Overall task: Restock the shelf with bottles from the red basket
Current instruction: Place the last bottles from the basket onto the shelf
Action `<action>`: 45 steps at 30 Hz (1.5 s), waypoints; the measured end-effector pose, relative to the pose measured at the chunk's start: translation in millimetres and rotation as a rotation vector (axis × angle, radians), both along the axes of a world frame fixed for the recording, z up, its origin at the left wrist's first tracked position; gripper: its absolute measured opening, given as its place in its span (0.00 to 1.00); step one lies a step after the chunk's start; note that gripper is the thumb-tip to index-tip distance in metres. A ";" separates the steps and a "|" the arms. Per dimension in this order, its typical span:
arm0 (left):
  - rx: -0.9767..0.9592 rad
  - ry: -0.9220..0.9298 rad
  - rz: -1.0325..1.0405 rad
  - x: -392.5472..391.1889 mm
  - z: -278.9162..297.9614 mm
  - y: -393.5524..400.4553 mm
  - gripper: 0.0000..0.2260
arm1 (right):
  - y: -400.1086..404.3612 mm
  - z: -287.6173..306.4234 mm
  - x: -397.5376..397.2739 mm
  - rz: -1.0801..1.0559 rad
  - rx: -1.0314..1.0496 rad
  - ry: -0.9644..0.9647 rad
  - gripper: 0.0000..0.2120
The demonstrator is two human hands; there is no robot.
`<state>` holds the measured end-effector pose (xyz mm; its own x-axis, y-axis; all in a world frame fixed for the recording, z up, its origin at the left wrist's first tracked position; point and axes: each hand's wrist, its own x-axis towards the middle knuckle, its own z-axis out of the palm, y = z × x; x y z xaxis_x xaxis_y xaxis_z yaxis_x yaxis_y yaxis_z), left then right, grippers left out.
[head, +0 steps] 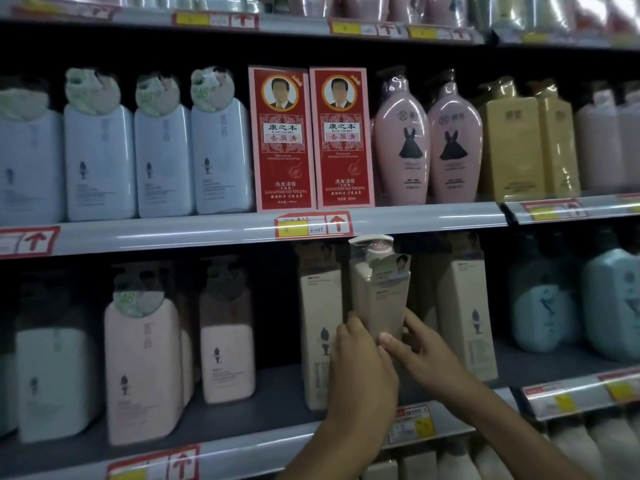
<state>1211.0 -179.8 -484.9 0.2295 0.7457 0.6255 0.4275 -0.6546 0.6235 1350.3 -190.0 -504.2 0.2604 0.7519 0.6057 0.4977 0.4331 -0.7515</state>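
Observation:
A tall beige pump bottle (379, 289) with a white pump top and a paper tag stands upright between two like beige bottles (317, 323) on the lower shelf (242, 434). My left hand (360, 368) grips its lower left side. From the right, my right hand (415, 351) holds the same bottle, thumb across its front. The bottle's pump reaches just under the edge of the shelf above. The red basket is out of view.
Pink bottles (142, 368) stand left on the lower shelf, teal ones (609, 303) right. The shelf above carries white bottles (162, 157), two red boxes (284, 140), and pink (401, 140) and yellow bottles (512, 143). Price tags line the rails.

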 end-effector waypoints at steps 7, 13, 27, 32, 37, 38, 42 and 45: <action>-0.056 -0.004 0.042 -2.2 1.8 -0.5 0.17 | 6.8 11.4 -7.3 0.007 -0.059 -0.116 0.20; -0.055 0.052 0.029 3.0 10.6 0.7 0.22 | 15.0 11.7 -1.9 0.032 -0.052 0.024 0.19; -0.093 0.113 -0.012 8.6 -2.5 0.6 0.31 | 31.7 0.8 1.4 -0.169 0.053 -0.016 0.22; -0.109 0.079 -0.027 15.7 -12.9 2.1 0.31 | 31.7 5.5 1.9 -0.230 0.054 -0.108 0.19; -0.097 0.101 -0.029 18.4 -22.5 1.9 0.34 | 30.6 2.0 1.5 -0.246 0.076 -0.135 0.15; -0.089 0.106 -0.032 18.5 -23.3 0.6 0.34 | 30.1 2.2 2.4 -0.249 0.067 -0.139 0.14; -0.060 0.078 -0.027 16.7 -22.1 -5.1 0.32 | 30.0 5.3 2.3 -0.255 0.024 -0.134 0.14; -0.041 0.070 -0.053 13.7 -23.9 -5.1 0.31 | 29.1 4.4 -0.7 -0.241 -0.010 -0.089 0.15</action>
